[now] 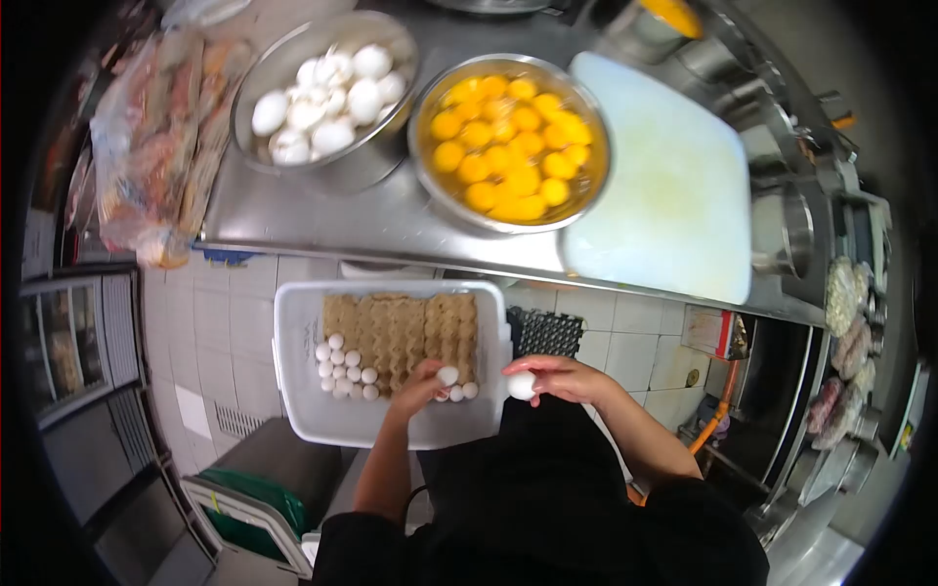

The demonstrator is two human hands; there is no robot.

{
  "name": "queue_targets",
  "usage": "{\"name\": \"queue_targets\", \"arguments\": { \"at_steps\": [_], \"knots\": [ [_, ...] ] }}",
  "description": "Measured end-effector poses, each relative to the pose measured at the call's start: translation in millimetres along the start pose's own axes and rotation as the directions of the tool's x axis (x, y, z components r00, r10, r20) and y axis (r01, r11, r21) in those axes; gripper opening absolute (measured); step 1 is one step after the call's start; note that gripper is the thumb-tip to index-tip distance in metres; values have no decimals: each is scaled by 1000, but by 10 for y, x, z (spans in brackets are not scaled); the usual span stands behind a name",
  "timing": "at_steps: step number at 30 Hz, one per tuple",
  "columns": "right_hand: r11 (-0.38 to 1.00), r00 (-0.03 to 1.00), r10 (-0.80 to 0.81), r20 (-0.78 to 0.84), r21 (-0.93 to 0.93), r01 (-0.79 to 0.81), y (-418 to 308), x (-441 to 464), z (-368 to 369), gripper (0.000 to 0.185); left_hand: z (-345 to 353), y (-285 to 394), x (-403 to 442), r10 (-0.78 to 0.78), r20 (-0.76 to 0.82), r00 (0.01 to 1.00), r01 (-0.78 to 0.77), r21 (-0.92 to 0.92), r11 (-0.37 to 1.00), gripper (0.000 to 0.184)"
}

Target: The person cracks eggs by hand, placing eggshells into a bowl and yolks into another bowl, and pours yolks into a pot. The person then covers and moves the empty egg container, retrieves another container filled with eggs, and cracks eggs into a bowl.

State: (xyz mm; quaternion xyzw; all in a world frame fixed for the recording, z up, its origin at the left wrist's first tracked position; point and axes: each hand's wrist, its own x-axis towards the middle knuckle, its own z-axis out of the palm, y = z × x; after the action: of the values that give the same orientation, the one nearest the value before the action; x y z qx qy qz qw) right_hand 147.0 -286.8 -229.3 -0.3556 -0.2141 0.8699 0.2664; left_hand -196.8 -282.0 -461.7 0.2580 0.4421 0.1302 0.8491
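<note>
My left hand (418, 389) holds a white egg (447, 376) over the front part of a white plastic bin. My right hand (557, 379) has its fingers round another white egg (522, 385), just beyond the right wall of the bin (293, 410). Inside the bin lies a brown egg tray (391, 327) with white eggs (353, 358) grouped at its left and a few more at the right near my left hand. On the steel counter stand a metal bowl of yolks (508, 146) and a metal bowl of white eggs or shells (332, 103).
A white cutting board (664, 186) lies on the steel counter (293, 210), right of the yolk bowl. Plastic-wrapped meat (161, 137) is at the left end. Metal containers (782, 230) line the right side. A black mat (547, 333) lies on the tiled floor.
</note>
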Motion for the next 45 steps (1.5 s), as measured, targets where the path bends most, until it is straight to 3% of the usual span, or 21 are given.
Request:
{"name": "queue_targets", "arguments": {
  "at_steps": [4,6,7,9,10,12,14,15,16,19,23,24,26,28,30,31,33,34,37,44,45],
  "knots": [
    [981,981,-171,-92,-108,161,-429,-759,198,49,719,1142,-619,247,146,958,-230,-125,965,42],
    [935,884,-306,-352,-288,209,-635,-1022,277,51,1177,1726,-755,192,66,979,-203,347,916,36],
    [877,800,-436,-411,-392,277,-713,-1095,238,52,1468,1999,-786,207,77,975,-220,363,906,36],
    [662,484,-727,-487,-685,304,-988,-1163,265,46,2180,2477,-791,651,252,716,-586,724,364,34],
    [652,467,-739,-486,-690,314,-1124,-1171,257,46,2569,2718,-852,602,162,782,-468,790,396,38],
    [405,132,-907,-400,-914,17,-1383,-1172,185,43,3187,2993,-699,593,74,802,-326,885,331,41],
    [229,61,-968,-241,-959,-166,-1440,-1103,-121,43,3532,3087,-340,637,96,765,-309,922,232,40],
    [58,36,-996,-76,-932,-358,-1437,-1060,-261,43,3594,3081,-60,747,267,609,-337,939,-62,38],
    [61,79,-992,-100,-919,-389,-1456,-1044,-294,46,3691,3142,78,779,452,436,-302,888,-346,37],
    [94,91,-988,-126,-951,-296,-1578,-1081,-285,45,3909,3290,258,811,523,263,-346,835,-427,36],
    [114,-159,-985,-68,-948,-299,-1683,-1164,-119,46,4126,3411,193,840,532,106,-418,790,-448,36],
    [123,-144,-986,-81,-942,-311,-1642,-1134,-179,49,4089,3369,275,840,532,109,-411,793,-449,36],
    [109,-44,-994,-99,-912,-395,-1512,-1043,-434,48,3979,3262,470,786,513,345,-306,853,-422,38],
    [77,45,-993,-111,-875,-478,-1614,-971,-465,47,4017,3318,467,805,466,367,-343,872,-349,38],
    [486,-65,-858,-509,-848,212,-1681,-897,-437,43,4015,3349,411,848,340,407,-432,890,-150,37],
    [486,-69,-858,-509,-847,215,-1785,-890,-363,43,4000,3423,399,846,344,406,-432,889,-154,37],
    [615,273,-739,-616,-452,646,-2044,-883,-219,41,3925,3653,361,691,42,722,-561,619,549,41],
    [625,348,-755,-555,-451,637,-2158,-849,-141,45,3919,3819,215,573,-2,819,-512,447,734,43],
    [585,461,-799,-386,-673,452,-2503,-648,165,42,3630,4213,-58,383,154,911,-411,233,881,39],
    [337,446,-877,-181,-893,300,-2837,-117,266,32,3241,4622,-434,408,166,898,-437,450,779,42],
    [149,357,-933,-52,-957,249,-2861,-101,298,33,3200,4672,-469,413,176,893,-439,535,721,41]
  ]
}}
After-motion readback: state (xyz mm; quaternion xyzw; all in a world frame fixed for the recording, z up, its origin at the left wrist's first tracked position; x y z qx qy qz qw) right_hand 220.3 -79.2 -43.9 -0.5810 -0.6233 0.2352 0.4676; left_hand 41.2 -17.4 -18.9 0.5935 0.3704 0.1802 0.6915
